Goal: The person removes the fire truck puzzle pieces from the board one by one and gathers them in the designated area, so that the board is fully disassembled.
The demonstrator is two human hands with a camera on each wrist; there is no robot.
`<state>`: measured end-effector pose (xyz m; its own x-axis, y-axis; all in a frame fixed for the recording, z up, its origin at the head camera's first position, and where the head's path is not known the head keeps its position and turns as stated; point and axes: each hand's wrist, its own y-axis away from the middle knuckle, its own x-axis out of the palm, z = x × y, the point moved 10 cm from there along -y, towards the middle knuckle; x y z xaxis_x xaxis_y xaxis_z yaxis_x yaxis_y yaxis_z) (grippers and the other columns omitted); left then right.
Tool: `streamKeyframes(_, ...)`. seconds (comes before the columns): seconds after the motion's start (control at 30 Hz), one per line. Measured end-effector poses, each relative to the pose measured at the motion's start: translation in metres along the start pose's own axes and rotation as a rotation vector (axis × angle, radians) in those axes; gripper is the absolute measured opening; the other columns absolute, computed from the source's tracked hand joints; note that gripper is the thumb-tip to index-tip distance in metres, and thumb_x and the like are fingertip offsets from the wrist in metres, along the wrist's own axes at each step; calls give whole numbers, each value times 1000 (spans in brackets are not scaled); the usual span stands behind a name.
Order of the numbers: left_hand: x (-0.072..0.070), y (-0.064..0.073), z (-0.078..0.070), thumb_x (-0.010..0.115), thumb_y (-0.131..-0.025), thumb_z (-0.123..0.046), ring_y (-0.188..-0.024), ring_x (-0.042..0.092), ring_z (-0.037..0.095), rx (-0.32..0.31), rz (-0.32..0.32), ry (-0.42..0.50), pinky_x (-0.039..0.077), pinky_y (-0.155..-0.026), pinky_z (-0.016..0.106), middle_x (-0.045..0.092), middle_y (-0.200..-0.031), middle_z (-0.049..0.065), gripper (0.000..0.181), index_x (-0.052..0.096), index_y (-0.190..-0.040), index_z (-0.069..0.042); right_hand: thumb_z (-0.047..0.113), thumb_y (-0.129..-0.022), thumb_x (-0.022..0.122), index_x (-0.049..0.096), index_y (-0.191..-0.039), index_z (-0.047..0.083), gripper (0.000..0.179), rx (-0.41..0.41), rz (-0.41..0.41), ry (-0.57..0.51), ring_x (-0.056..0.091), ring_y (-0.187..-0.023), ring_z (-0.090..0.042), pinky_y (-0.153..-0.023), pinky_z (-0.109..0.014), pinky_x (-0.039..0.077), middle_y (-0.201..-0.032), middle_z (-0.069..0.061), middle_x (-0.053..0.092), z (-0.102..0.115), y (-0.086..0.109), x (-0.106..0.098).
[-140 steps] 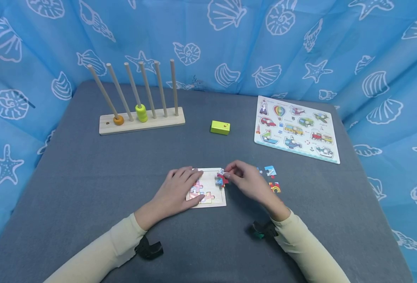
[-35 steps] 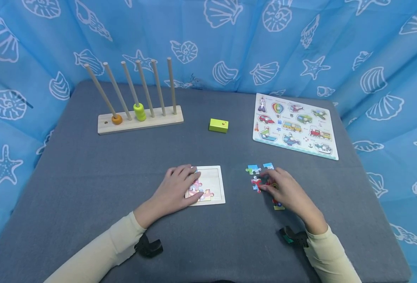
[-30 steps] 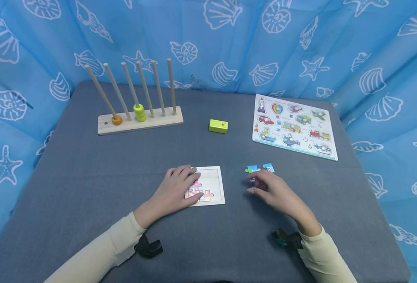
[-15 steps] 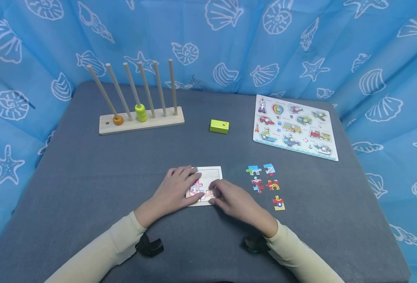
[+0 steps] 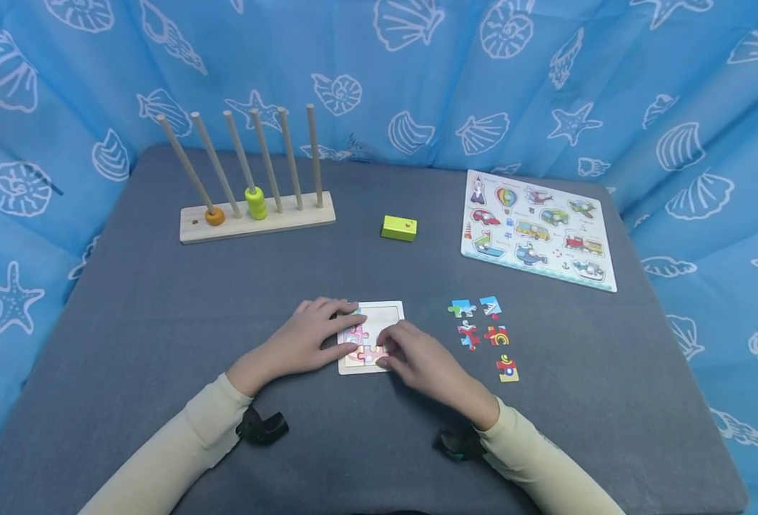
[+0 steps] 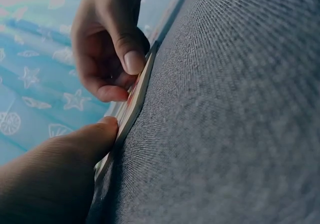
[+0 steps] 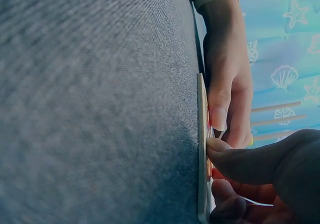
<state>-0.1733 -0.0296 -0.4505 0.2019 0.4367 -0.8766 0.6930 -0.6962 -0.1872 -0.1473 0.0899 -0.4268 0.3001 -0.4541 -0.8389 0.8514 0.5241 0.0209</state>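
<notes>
A small square wooden puzzle tray (image 5: 382, 313) lies on the table, with pink-toned jigsaw pieces along its left and lower parts. My left hand (image 5: 298, 336) rests on its left side, fingers extended over the edge and thumb near the lower-left pieces. At the lower right, my right hand (image 5: 420, 363) has thumb and index fingertips curled down on a pinkish puzzle piece (image 5: 371, 355); they partly hide it. In the right wrist view the right thumb (image 7: 235, 159) touches the tray's top face. Several loose puzzle pieces (image 5: 496, 335) lie right of the tray.
A pegboard (image 5: 263, 225) with an orange ring and green rings stands at the back left. A yellow-green block (image 5: 399, 228) lies at back centre. At the back right is a picture board of vehicles (image 5: 538, 229). A blue curtain (image 5: 379, 71) hangs behind the table.
My right hand held a red-and-blue piece over the tray, left it among the loose pieces, then came back left to the tray's lower right. My left hand has just shifted slightly left.
</notes>
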Motion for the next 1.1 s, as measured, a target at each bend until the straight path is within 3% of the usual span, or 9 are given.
streamKeyframes(0.3,2,-1,4,60,-91,-48,-126,45,22,-43,8,35,35,-98,51,50,-140,0,48,57,-134,-27,15,-87,72,63,-102,9,19,7,-7,-21,53,-76,-6,-67,-24,48,-90,2,57,-1,-1,1)
streamKeyframes(0.6,1,-1,5,60,-91,-48,-126,45,22,-43,-2,47,35,-98,51,50,-140,0,48,57,-134,-26,14,-86,72,63,-100,10,17,9,-26,-29,54,-77,-8,-68,-25,48,-92,1,57,-2,-1,-2)
streamKeyframes(1.1,2,-1,6,59,-91,-49,-126,45,22,-48,-5,48,35,-99,51,50,-140,0,48,58,-133,-27,14,-87,71,63,-102,13,16,16,25,-163,49,-69,-5,-61,-22,44,-84,8,57,-7,-2,0)
